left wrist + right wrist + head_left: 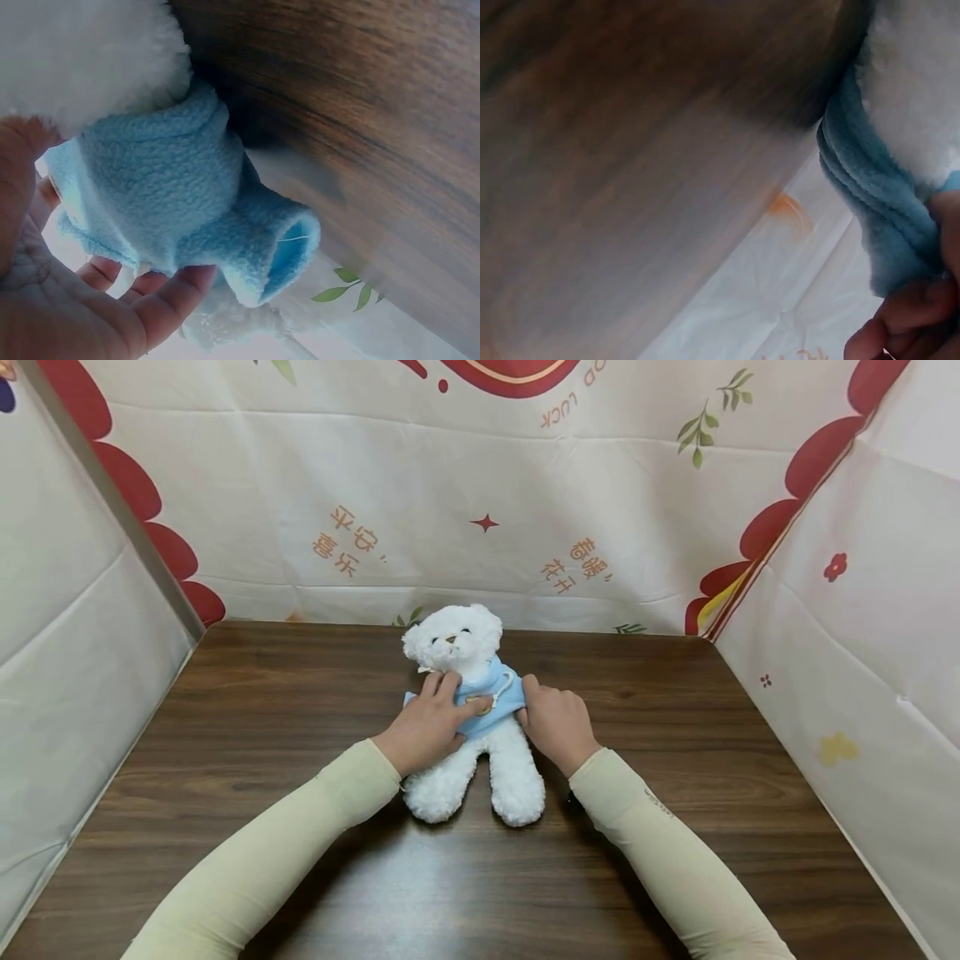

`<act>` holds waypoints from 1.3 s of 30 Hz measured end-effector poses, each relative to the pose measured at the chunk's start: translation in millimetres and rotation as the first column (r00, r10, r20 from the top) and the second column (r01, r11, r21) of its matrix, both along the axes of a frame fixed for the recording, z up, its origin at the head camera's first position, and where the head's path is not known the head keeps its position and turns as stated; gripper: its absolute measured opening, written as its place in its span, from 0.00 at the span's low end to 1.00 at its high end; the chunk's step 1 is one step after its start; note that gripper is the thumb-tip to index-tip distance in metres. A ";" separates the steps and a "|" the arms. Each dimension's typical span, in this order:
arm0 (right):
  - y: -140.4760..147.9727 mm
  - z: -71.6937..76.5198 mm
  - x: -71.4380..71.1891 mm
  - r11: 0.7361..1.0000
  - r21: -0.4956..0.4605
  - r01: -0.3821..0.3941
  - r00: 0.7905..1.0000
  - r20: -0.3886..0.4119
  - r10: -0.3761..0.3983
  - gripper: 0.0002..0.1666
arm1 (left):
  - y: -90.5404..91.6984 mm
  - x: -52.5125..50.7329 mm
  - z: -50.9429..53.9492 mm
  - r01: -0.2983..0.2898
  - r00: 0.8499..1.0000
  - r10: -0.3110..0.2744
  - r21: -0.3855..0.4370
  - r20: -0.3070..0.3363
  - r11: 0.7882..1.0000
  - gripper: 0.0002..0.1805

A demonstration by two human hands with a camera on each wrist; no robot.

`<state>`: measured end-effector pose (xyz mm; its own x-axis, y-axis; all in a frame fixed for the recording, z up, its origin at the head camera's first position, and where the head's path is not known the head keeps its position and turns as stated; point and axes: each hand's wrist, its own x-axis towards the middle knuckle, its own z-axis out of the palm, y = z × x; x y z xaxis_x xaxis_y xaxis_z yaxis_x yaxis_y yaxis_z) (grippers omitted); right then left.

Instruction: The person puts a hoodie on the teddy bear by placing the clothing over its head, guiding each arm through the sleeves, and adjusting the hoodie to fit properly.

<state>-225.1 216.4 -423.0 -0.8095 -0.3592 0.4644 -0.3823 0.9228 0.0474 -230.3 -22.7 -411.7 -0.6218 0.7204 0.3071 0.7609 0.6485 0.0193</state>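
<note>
A white plush teddy bear (448, 639) lies on its back on the table, wearing a light blue hoodie (491, 720) with a white drawstring. Across the bear's chest rests my left hand (426, 727), its fingers fairly straight and spread over the hoodie's front. In the left wrist view, the hoodie's sleeve (255, 240) sticks out past the fingers; no paw shows in its opening. My right hand (558, 718) pinches the hoodie at the bear's other side with curled fingers. Bunched blue cloth (881, 195) runs up to those fingers in the right wrist view.
The dark wood-grain table (300, 693) extends around the bear. A white printed cloth (465, 485) hangs behind the table's far edge, and pale cloth walls (862, 635) stand along both sides.
</note>
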 end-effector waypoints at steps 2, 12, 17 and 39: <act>2.3 1.4 1.2 1.000 -0.014 -0.001 1.000 0.003 0.001 0.17 | 0.8 0.0 0.1 0.002 1.000 -0.002 -0.005 -0.003 1.000 0.33; 2.8 13.1 3.9 0.999 -0.016 -0.028 0.999 0.027 0.028 0.24 | 3.2 1.1 1.1 0.012 0.999 -0.012 -0.003 -0.046 1.000 0.33; -1.4 10.6 -0.2 0.999 0.049 0.014 0.999 0.050 -0.017 0.20 | 4.6 1.2 1.9 0.011 0.999 -0.011 -0.007 -0.047 1.000 0.32; 40.2 30.5 5.2 0.872 -0.489 0.021 0.897 0.394 0.200 0.12 | 6.6 1.3 4.0 -0.003 1.000 0.003 -0.030 -0.025 1.000 0.32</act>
